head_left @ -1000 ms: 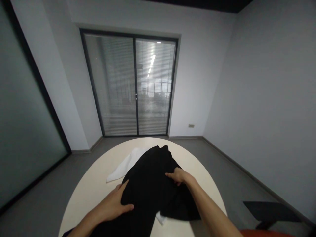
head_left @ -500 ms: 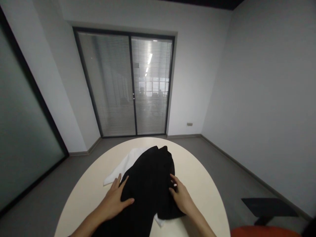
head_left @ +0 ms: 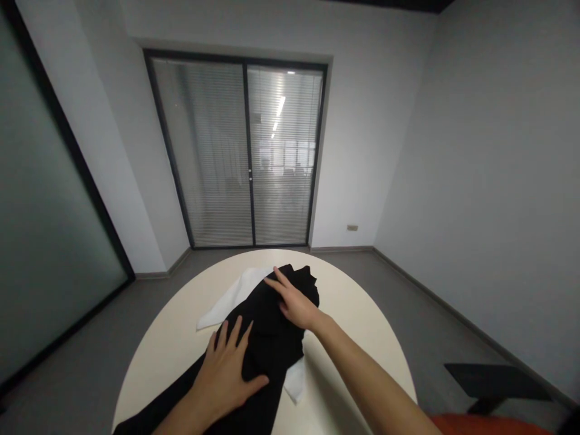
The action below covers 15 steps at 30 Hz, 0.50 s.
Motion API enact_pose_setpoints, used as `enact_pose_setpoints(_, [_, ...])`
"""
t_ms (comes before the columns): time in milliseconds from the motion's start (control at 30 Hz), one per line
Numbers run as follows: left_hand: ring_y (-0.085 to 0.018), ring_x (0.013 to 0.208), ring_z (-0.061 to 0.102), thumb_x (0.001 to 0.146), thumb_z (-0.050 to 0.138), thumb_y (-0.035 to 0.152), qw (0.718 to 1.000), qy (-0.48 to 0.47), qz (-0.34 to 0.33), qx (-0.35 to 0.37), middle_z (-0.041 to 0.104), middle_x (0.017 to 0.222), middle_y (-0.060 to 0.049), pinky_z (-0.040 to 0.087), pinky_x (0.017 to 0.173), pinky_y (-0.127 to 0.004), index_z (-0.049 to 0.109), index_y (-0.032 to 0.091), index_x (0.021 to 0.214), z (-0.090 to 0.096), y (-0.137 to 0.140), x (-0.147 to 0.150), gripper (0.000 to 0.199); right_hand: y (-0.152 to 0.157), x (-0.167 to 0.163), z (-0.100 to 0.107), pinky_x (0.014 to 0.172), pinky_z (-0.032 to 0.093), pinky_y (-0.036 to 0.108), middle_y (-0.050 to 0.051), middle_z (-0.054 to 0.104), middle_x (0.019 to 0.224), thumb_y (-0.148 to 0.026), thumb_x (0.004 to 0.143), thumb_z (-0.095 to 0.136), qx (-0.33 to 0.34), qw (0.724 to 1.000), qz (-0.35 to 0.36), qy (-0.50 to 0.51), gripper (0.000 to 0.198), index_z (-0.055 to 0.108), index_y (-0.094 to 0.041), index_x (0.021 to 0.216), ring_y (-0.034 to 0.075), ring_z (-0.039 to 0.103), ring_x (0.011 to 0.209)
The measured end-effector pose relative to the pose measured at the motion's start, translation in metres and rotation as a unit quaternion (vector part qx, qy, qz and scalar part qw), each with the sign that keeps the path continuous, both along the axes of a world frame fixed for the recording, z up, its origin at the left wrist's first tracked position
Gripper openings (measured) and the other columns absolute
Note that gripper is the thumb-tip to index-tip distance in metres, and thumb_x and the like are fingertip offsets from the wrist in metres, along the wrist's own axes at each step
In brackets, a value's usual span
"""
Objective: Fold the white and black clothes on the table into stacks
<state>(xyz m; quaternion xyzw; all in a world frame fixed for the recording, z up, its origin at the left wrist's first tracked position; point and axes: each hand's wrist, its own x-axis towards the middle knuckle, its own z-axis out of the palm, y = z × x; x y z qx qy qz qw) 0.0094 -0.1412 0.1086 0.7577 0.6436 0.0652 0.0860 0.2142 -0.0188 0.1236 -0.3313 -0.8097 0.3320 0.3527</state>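
While the black, soft fabric garment (head_left: 267, 345) is lying on the round, cream-coloured tabletop (head_left: 356, 311), its long axis is running diagonally — from the near left edge of the table toward the far side, slightly right of centre. Both hands are resting at that garment, one behind the other along this axis.

The left hand (head_left: 223, 373) is lying palm down on the nearer part. Its fingers are spreading wide and pointing away from the person, the thumb is standing well out to the right, and no fabric is showing in its grasp. The right hand (head_left: 295, 303) is sitting farther out, nearer the garment's far end, and its forearm is crossing over the right side of the table. Its two leading fingers are extending forward and left, slightly parted, with their tips near the garment's far-left edge; its thumb is bending in below them. No fold is appearing between the extended fingers — the underside of this hand is remaining hidden.

The main body of the garment is therefore lying directly under and between the hands. A flat white cloth (head_left: 233, 300) is projecting beyond its far-left edge, and a small white fabric corner (head_left: 295, 380) is showing beside its near-right edge, just beyond the left thumb.
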Motion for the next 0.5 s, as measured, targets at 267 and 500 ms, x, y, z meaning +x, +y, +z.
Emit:
enact_pose_setpoints(267, [-0.044, 0.148, 0.01, 0.07, 0.064, 0.067, 0.983, -0.023, 0.161, -0.091, 0.007, 0.165, -0.014, 0.023, 0.115, -0.063, 0.017, 0.019, 0.159, -0.035, -0.025, -0.064, 0.111, -0.038, 0.001, -0.057, 0.12, 0.022, 0.055, 0.018, 0.015, 0.163, -0.044, 0.074, 0.075, -0.024, 0.948, -0.31, -0.07, 0.098, 0.027, -0.016, 0.155, 0.038, 0.015, 0.15])
enact_pose_setpoints(500, [-0.029, 0.151, 0.017, 0.078, 0.044, 0.079, 0.969, -0.223, 0.092, -0.052, 0.015, 0.165, -0.011, 0.015, 0.123, -0.043, 0.027, 0.016, 0.156, -0.032, 0.054, -0.112, 0.102, -0.069, -0.024, -0.112, 0.124, 0.009, 0.052, 0.016, -0.001, 0.165, -0.057, 0.076, 0.071, -0.144, 0.934, -0.308, 0.114, 0.109, 0.012, -0.016, 0.158, 0.031, -0.004, 0.152])
